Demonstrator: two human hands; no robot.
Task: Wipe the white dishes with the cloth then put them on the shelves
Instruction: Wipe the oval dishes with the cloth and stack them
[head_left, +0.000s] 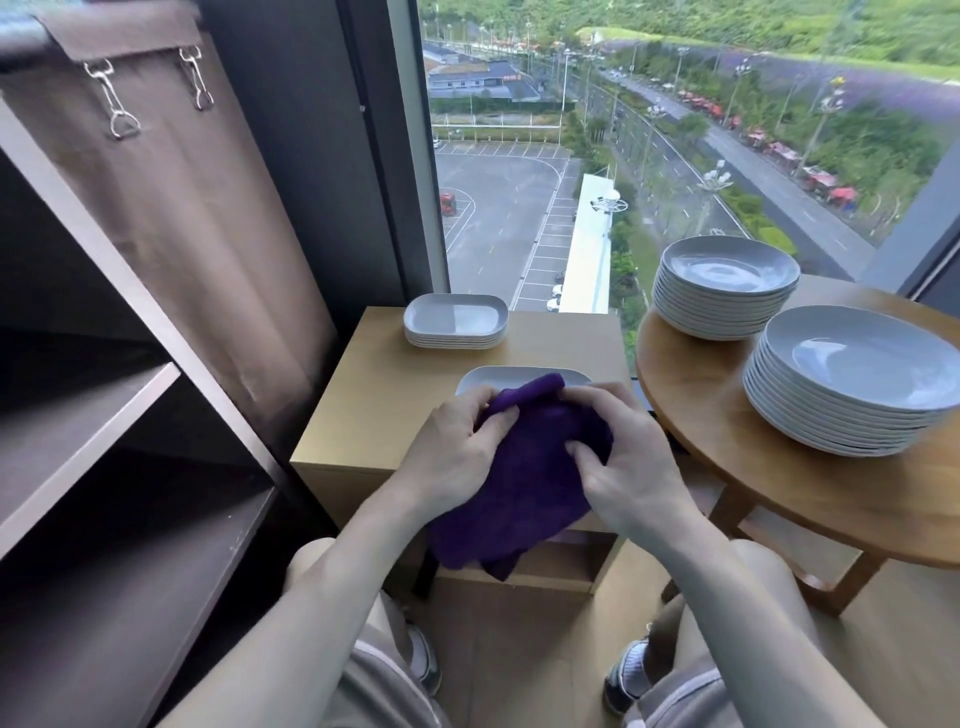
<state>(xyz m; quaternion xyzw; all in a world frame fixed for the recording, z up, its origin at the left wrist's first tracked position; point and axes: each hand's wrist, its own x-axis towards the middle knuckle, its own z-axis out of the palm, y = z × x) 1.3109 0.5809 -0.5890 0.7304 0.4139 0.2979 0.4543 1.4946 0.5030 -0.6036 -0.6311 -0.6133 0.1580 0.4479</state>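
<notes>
Both my hands hold a purple cloth (524, 483) over the near part of a small wooden cabinet (374, 395). My left hand (457, 452) grips the cloth's left side, and my right hand (623, 462) pinches its right side. A white rectangular dish (483, 378) lies just behind the cloth, mostly hidden by it and my fingers. I cannot tell whether my hands also hold this dish. A short stack of the same rectangular dishes (456, 320) sits at the cabinet's far edge.
Dark brown shelves (104, 415) stand open on the left, with a brown fabric cover (171, 208) clipped up. A round wooden table (810, 483) on the right carries two tall stacks of round white plates (724, 286) (852, 379). A large window lies ahead.
</notes>
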